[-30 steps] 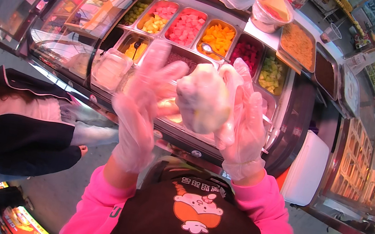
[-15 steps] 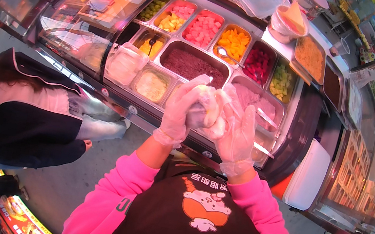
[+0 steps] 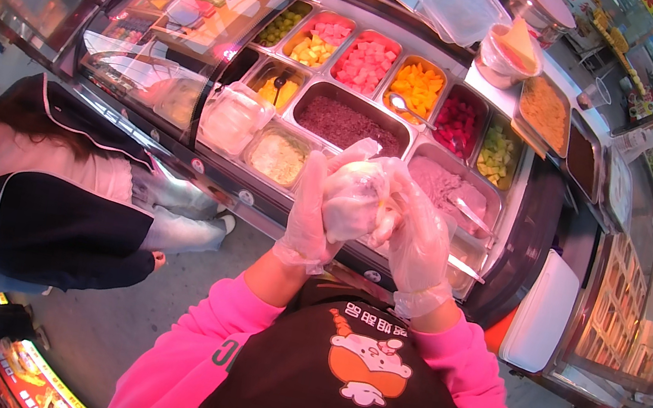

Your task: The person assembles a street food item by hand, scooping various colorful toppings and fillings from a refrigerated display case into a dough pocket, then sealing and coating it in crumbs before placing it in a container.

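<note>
My left hand [image 3: 310,217] and my right hand [image 3: 423,240], both in clear plastic gloves, are raised in front of my chest. Between them is a soft, pale filled dough ball [image 3: 351,206], its skin bunched in folds on the right side. The left palm cups it from the left, while the right fingers close round the folded side. A darker filling shows faintly through the thin skin. Just beyond the hands lies a large metal pan of dark purple, grainy filling [image 3: 349,123]. A pan of lilac paste [image 3: 443,185] with a metal spatula sits to the right.
Behind are pans of pink cubes [image 3: 366,62], orange fruit pieces [image 3: 415,85] and green fruit cubes [image 3: 495,157]. A lined tub [image 3: 505,58] stands at the back right beside a tray of light brown crumbs [image 3: 544,111]. At left, a person in a dark jacket [image 3: 61,223] stands by the glass case.
The dough ball has turned in my hands, showing more of its smooth, rounded side. My right fingers have curled in around its folds. The view has shifted slightly.
</note>
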`<move>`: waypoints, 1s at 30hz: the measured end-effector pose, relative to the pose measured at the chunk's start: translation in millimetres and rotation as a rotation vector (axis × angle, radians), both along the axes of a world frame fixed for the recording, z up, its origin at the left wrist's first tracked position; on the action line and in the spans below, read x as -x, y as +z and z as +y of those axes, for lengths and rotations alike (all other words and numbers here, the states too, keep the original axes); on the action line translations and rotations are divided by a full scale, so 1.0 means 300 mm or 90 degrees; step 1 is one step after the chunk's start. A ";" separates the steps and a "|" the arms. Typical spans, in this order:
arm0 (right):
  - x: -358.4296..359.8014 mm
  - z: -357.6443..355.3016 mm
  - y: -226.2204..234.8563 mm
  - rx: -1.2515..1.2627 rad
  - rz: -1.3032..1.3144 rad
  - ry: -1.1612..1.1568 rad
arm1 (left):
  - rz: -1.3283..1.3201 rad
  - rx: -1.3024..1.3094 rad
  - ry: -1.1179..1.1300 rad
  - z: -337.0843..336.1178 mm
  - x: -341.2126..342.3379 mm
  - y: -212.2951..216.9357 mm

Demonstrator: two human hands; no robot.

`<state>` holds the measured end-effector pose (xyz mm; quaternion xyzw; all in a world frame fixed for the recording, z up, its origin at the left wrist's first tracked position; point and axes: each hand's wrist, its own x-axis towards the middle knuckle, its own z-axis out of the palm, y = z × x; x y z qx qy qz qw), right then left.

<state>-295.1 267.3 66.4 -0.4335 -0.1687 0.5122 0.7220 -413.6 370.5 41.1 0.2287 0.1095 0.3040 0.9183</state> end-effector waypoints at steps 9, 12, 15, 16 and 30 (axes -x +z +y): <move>0.011 0.141 0.099 0.076 -0.840 0.024 | 0.113 -0.251 0.146 0.011 0.037 -0.026; 0.081 0.220 0.138 0.281 -1.040 0.068 | 0.108 -0.200 0.123 -0.003 0.016 -0.018; 0.139 0.300 0.148 0.393 -1.083 0.209 | 0.056 -0.046 0.093 -0.043 0.003 -0.033; 0.159 0.296 0.145 0.358 -1.085 0.184 | 0.110 -0.130 0.118 -0.063 0.008 -0.044; -1.057 -0.152 0.038 0.773 -1.012 0.047 | -0.105 0.355 -0.228 -0.078 0.015 -0.117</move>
